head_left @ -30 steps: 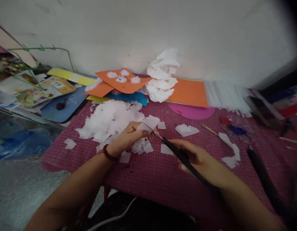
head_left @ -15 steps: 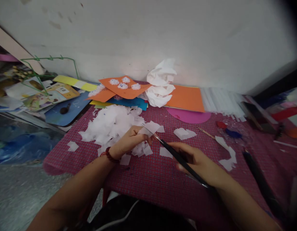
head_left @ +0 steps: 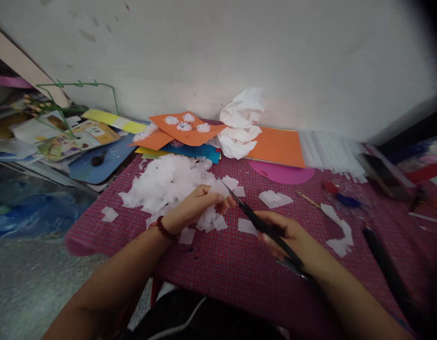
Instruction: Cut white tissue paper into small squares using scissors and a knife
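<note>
My left hand (head_left: 195, 208) is closed in a pinch on a small piece of white tissue paper (head_left: 221, 187) above the red checked cloth (head_left: 225, 264). My right hand (head_left: 292, 236) is wrapped round the handles of black scissors (head_left: 256, 218), whose blades reach up-left to the held paper. A heap of cut white paper squares (head_left: 165, 182) lies just beyond my left hand, and a few squares lie under it. A red bead bracelet (head_left: 163, 230) sits on my left wrist.
Orange card with white fluffy dots (head_left: 185, 128), crumpled white paper (head_left: 239, 125), an orange sheet (head_left: 277, 146) and a pink disc (head_left: 282, 172) lie by the wall. Booklets (head_left: 70, 139) are stacked at left. White strips (head_left: 339, 229), a black stick (head_left: 388, 269) and clutter lie at right.
The scissor blades have closed further into the paper piece, and my left hand has curled tighter round it. The view has shifted slightly.
</note>
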Demonstrator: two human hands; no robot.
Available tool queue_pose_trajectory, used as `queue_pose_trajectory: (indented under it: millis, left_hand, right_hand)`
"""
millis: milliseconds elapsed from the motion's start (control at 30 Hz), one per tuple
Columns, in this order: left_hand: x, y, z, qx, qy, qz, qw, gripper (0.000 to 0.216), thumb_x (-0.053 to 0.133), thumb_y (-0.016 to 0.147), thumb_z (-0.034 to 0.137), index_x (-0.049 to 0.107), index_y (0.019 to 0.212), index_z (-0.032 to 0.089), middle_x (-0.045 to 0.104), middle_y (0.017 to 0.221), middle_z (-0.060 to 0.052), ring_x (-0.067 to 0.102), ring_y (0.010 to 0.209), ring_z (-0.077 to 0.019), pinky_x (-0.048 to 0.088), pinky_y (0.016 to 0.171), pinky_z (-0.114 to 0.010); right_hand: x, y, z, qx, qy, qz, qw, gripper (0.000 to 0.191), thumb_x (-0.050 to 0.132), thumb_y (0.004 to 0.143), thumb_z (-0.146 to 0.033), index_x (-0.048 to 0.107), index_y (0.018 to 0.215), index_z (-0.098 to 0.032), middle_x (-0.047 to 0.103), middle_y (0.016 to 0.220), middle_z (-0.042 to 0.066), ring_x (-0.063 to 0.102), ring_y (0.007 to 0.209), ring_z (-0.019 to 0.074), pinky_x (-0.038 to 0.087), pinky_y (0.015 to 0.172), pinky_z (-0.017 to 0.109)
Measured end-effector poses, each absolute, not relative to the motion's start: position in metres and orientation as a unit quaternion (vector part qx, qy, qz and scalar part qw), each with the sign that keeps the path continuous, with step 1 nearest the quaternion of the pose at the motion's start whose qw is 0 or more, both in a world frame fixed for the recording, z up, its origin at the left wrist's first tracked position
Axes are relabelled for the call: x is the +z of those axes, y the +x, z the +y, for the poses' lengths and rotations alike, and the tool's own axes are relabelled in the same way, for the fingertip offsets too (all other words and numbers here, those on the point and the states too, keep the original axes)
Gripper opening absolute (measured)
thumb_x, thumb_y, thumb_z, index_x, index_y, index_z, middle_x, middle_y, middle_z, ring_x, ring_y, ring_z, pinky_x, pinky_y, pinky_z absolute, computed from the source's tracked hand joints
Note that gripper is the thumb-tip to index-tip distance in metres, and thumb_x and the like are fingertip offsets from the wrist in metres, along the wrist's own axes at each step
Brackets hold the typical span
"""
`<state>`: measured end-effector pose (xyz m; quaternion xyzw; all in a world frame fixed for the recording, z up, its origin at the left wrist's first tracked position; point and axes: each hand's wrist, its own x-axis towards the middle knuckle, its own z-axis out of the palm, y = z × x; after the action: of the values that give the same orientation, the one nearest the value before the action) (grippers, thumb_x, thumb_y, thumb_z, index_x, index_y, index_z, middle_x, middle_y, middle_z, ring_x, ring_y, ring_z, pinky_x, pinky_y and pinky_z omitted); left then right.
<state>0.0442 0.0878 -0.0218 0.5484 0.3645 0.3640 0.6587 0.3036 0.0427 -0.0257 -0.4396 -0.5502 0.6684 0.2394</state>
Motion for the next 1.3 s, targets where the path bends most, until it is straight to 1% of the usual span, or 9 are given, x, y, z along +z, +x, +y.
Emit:
queue_pose_trajectory:
  millis: [133, 267, 367, 467, 567, 767, 1000, 1133, 1300]
  left_hand:
    - [-0.018, 0.041, 0.093, 0.313, 0.470, 0.368, 0.738, 0.016, 0.063, 0.074, 0.030, 0.065, 0.078, 0.015, 0.069, 0.071, -0.005, 0.055, 0.048, -0.0087, 0.041, 0.045, -0.022]
    - [-0.019, 0.038, 0.096, 0.301, 0.447, 0.407, 0.737, 0.007, 0.060, 0.064, 0.017, 0.061, 0.071, 0.016, 0.067, 0.065, -0.002, 0.052, 0.044, -0.0074, 0.039, 0.043, -0.020]
    - [-0.019, 0.037, 0.098, 0.351, 0.451, 0.445, 0.689, 0.003, 0.063, 0.068, 0.015, 0.063, 0.071, 0.017, 0.061, 0.059, 0.003, 0.045, 0.043, -0.0047, 0.032, 0.043, -0.019]
    - [-0.018, 0.035, 0.101, 0.411, 0.454, 0.481, 0.627, 0.004, 0.068, 0.074, 0.019, 0.069, 0.076, 0.016, 0.056, 0.059, 0.005, 0.040, 0.046, -0.0034, 0.027, 0.044, -0.018]
    - [-0.017, 0.031, 0.103, 0.431, 0.462, 0.489, 0.602, 0.008, 0.069, 0.076, 0.022, 0.071, 0.081, 0.016, 0.058, 0.063, 0.004, 0.040, 0.049, -0.0042, 0.029, 0.046, -0.019]
    - [-0.015, 0.027, 0.104, 0.461, 0.446, 0.465, 0.610, 0.026, 0.074, 0.069, 0.014, 0.071, 0.095, 0.015, 0.066, 0.081, 0.001, 0.054, 0.066, -0.0063, 0.042, 0.062, -0.020]
    - [-0.009, 0.023, 0.104, 0.523, 0.467, 0.412, 0.582, 0.034, 0.078, 0.069, 0.015, 0.069, 0.102, 0.016, 0.066, 0.087, 0.001, 0.055, 0.071, -0.0068, 0.044, 0.065, -0.020]
    - [-0.007, 0.025, 0.101, 0.514, 0.489, 0.384, 0.590, 0.038, 0.078, 0.067, 0.014, 0.068, 0.103, 0.015, 0.068, 0.095, -0.001, 0.060, 0.082, -0.0096, 0.047, 0.073, -0.022]
    - [-0.008, 0.030, 0.097, 0.466, 0.552, 0.394, 0.568, 0.036, 0.072, 0.070, 0.013, 0.068, 0.106, 0.015, 0.068, 0.099, -0.002, 0.057, 0.075, -0.0084, 0.046, 0.066, -0.021]
  right_hand:
    - [-0.027, 0.303, 0.045, 0.668, -0.453, -0.522, 0.275, 0.059, 0.073, 0.082, -0.058, 0.059, 0.124, -0.019, 0.048, 0.068, -0.006, 0.038, 0.042, 0.0038, 0.029, 0.038, 0.018]
    - [-0.023, 0.303, 0.046, 0.678, -0.442, -0.512, 0.286, 0.062, 0.075, 0.080, -0.059, 0.058, 0.126, -0.021, 0.049, 0.073, -0.005, 0.039, 0.047, 0.0051, 0.033, 0.040, 0.018]
    - [-0.023, 0.307, 0.046, 0.678, -0.418, -0.538, 0.277, 0.065, 0.072, 0.082, -0.063, 0.058, 0.130, -0.023, 0.057, 0.085, 0.001, 0.052, 0.065, 0.0112, 0.048, 0.058, 0.024]
    - [-0.027, 0.313, 0.046, 0.674, -0.392, -0.567, 0.267, 0.065, 0.067, 0.086, -0.064, 0.055, 0.135, -0.024, 0.062, 0.099, 0.006, 0.057, 0.080, 0.0159, 0.051, 0.073, 0.029]
    - [-0.032, 0.317, 0.045, 0.667, -0.377, -0.592, 0.250, 0.064, 0.069, 0.085, -0.061, 0.055, 0.135, -0.024, 0.060, 0.098, 0.005, 0.054, 0.075, 0.0145, 0.047, 0.066, 0.028]
    - [-0.026, 0.316, 0.045, 0.656, -0.406, -0.600, 0.213, 0.058, 0.072, 0.084, -0.059, 0.058, 0.128, -0.023, 0.055, 0.088, 0.002, 0.048, 0.068, 0.0129, 0.042, 0.059, 0.026]
    - [-0.029, 0.319, 0.045, 0.663, -0.403, -0.597, 0.205, 0.066, 0.071, 0.083, -0.060, 0.053, 0.134, -0.022, 0.055, 0.092, 0.004, 0.050, 0.072, 0.0142, 0.043, 0.061, 0.027]
    - [-0.030, 0.318, 0.045, 0.676, -0.401, -0.590, 0.185, 0.068, 0.074, 0.082, -0.058, 0.052, 0.136, -0.023, 0.056, 0.094, 0.004, 0.052, 0.075, 0.0143, 0.042, 0.062, 0.027]
    - [-0.027, 0.312, 0.046, 0.677, -0.387, -0.597, 0.188, 0.064, 0.074, 0.082, -0.059, 0.056, 0.130, -0.022, 0.056, 0.090, 0.003, 0.049, 0.072, 0.0135, 0.039, 0.058, 0.026]
